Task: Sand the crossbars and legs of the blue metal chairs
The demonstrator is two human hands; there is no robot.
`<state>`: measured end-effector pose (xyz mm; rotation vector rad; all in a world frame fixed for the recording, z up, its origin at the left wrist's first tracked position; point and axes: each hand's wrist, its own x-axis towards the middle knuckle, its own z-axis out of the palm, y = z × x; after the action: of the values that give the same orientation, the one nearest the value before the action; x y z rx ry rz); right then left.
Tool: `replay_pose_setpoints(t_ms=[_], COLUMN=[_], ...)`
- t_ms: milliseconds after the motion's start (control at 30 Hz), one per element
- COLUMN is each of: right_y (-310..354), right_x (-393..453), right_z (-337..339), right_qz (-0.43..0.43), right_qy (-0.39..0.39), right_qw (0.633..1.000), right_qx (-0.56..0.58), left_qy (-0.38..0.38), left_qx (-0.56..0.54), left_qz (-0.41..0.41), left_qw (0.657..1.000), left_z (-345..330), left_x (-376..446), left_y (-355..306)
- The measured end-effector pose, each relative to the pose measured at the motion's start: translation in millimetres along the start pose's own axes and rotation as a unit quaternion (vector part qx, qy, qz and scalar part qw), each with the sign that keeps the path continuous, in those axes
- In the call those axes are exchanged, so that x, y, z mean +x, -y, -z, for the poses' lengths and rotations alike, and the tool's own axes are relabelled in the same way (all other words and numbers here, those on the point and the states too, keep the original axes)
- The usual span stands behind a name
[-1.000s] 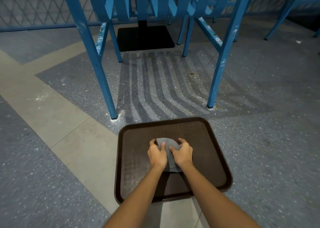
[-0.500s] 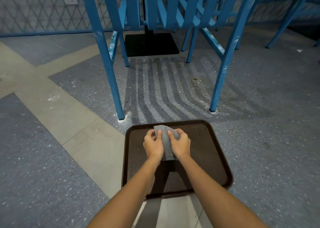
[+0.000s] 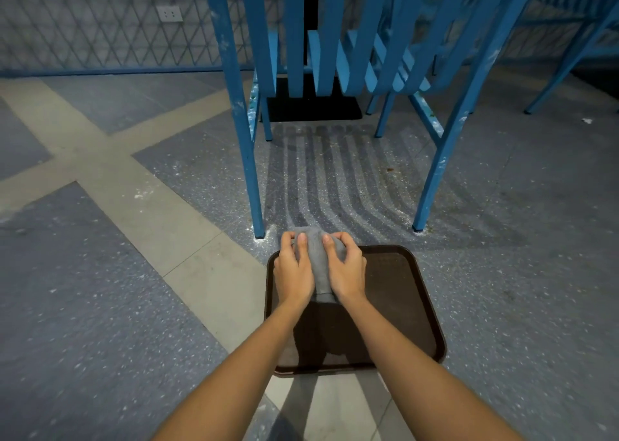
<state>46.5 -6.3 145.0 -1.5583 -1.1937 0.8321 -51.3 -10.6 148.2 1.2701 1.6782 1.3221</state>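
Head view shows my left hand (image 3: 294, 273) and my right hand (image 3: 345, 271) side by side, both curled around a gray sanding sheet (image 3: 318, 259). My thumbs press on top of it and my fingers wrap its edges, so both hands hold it tight. The sheet is up in the air over the far edge of a brown tray (image 3: 402, 306) that lies on the floor (image 3: 100, 290).

I think the sheet is light and soft. It bends into a hump between my hands, so it should wrap well around a thin bar. One side is likely rough, so it will not slip much. I would hold it by the two side edges, as I do now, and keep my thumbs on the back.

Just past my hands stands a blue chair (image 3: 335, 55). Its near left leg (image 3: 248, 156) is close to my left hand, and its near right leg (image 3: 438, 159) is a bit farther off. A low side bar (image 3: 427, 115) with chipped paint joins the right legs. White dust lies around the feet.

Half a second ago my hands were lower, over the middle of the tray. Now they are higher and nearer the chair, and the sheet looks more bunched.
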Motion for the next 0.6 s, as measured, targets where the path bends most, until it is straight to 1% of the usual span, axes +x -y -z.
replay_pose_setpoints(t_ms=[133, 333, 467, 600], right_y=[56.0, 137.7, 203.8, 275.8], right_x=[-11.2, -20.4, -29.4, -36.4], right_z=[7.5, 26.3, 42.8, 59.2], right_qz=[0.030, 0.035, 0.033, 0.040], right_qy=[-0.011, -0.019, -0.021, -0.024], right_qw=[0.999, 0.998, 0.998, 0.997], right_qx=[0.027, 0.053, 0.059, 0.065], left_qy=[0.000, 0.018, 0.022, 0.034], left_qx=[-0.040, -0.063, -0.073, -0.101], left_qz=[-0.021, -0.028, -0.027, -0.007], left_qw=[0.999, 0.997, 0.997, 0.994], left_z=[25.7, 63.5, 92.5, 126.6], left_x=[-1.9, 0.2, -0.6, 2.1], left_y=[-48.5, -128.2, -194.3, -261.2])
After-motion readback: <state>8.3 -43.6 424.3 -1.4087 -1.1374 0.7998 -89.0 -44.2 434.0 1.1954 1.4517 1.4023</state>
